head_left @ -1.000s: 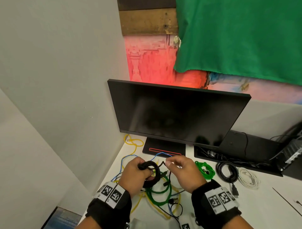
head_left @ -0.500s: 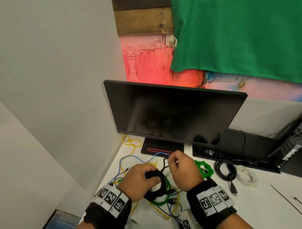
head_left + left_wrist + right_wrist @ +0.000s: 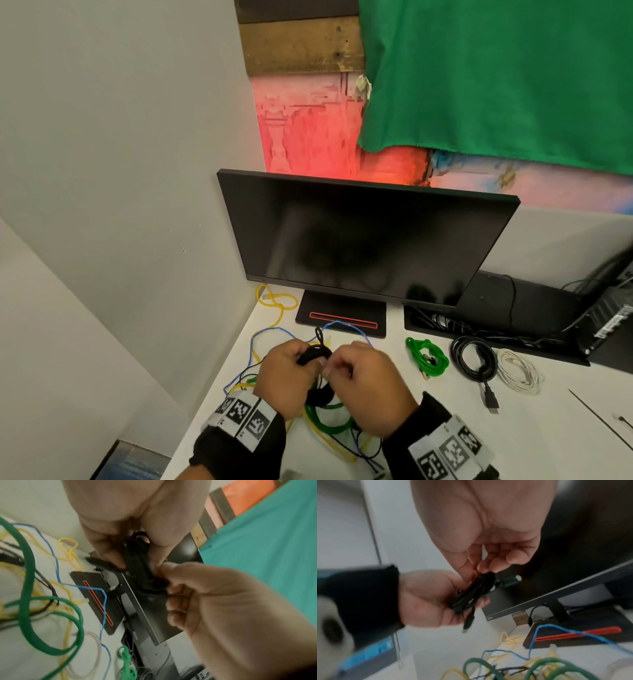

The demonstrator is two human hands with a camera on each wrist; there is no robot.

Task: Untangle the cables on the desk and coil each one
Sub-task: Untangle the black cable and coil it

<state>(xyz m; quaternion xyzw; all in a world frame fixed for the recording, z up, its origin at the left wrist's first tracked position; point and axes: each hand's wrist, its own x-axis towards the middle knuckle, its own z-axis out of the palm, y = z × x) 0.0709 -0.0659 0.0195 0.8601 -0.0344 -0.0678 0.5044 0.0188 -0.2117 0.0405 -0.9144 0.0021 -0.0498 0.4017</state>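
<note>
A black cable coil (image 3: 317, 353) (image 3: 137, 563) (image 3: 474, 593) is held above the desk in front of the monitor. My left hand (image 3: 291, 370) (image 3: 429, 599) grips the coil, fingers curled round it. My right hand (image 3: 356, 373) (image 3: 197, 588) (image 3: 481, 566) pinches the coil's upper strands with thumb and fingertips. One black plug end (image 3: 468, 623) dangles below the coil. Under the hands lies a tangle of a thick green cable (image 3: 325, 418) (image 3: 27, 588), yellow cable (image 3: 274, 305) (image 3: 68, 550) and thin blue cable (image 3: 267, 332) (image 3: 56, 561).
A black monitor (image 3: 363, 240) stands on its base (image 3: 342, 311) just behind the hands. To the right lie three coiled cables: bright green (image 3: 426, 356), black (image 3: 474, 359) and white (image 3: 519, 371). A grey wall (image 3: 120, 205) borders the white desk (image 3: 548, 428) on the left.
The hands have come closer together over the black coil. The right hand moved from the loose black end onto the coil's top, and the coil now looks tighter.
</note>
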